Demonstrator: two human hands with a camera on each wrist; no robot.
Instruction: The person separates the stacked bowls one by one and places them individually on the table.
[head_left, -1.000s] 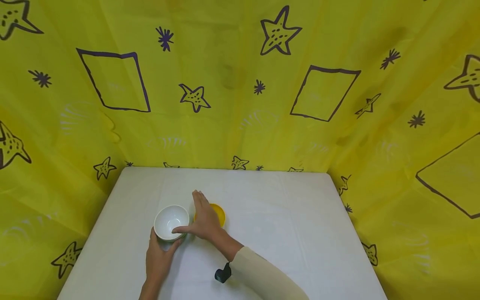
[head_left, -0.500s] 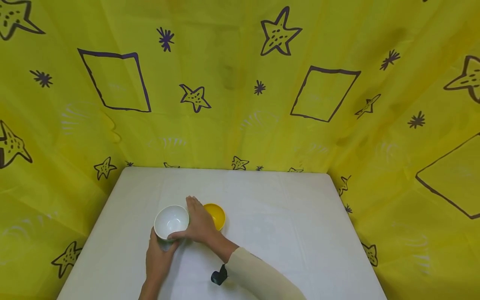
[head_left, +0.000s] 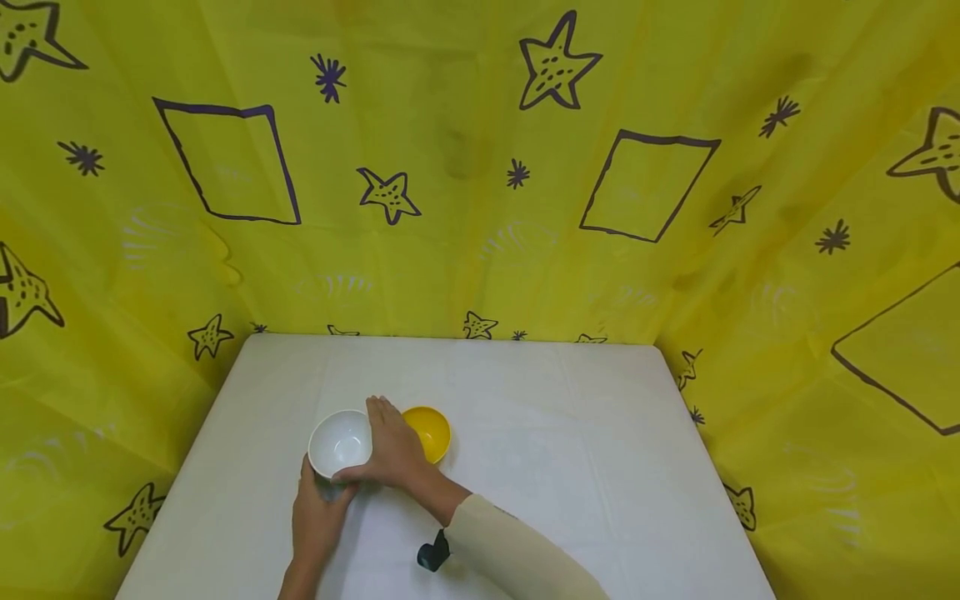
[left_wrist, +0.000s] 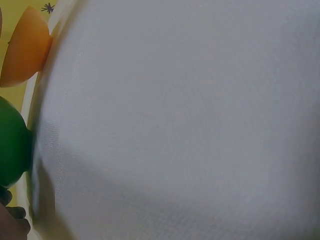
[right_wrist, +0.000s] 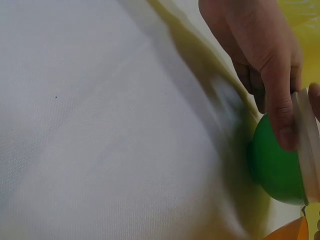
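Observation:
In the head view a white bowl (head_left: 341, 446) stands at the left of the table, its inside facing up. The right wrist view shows a green bowl (right_wrist: 277, 165) beneath it, with pale layered rims that look like one bowl set inside the other. My left hand (head_left: 318, 517) grips the green bowl from the near left, thumb on its side. Across the right of the white rim spans my right hand (head_left: 393, 450), thumb at the near edge and fingers at the far edge. A yellow bowl (head_left: 433, 432) sits just right of it, partly covered by that hand.
White cloth covers the table (head_left: 570, 467). A yellow curtain (head_left: 450, 267) with drawn stars rises behind and at both sides. Beneath my right sleeve (head_left: 517, 550) hangs a small black wrist device (head_left: 432, 553).
My right hand has moved left, off the yellow bowl and onto the rim of the white bowl, so more of the yellow bowl shows. My left hand and the bowls have stayed put.

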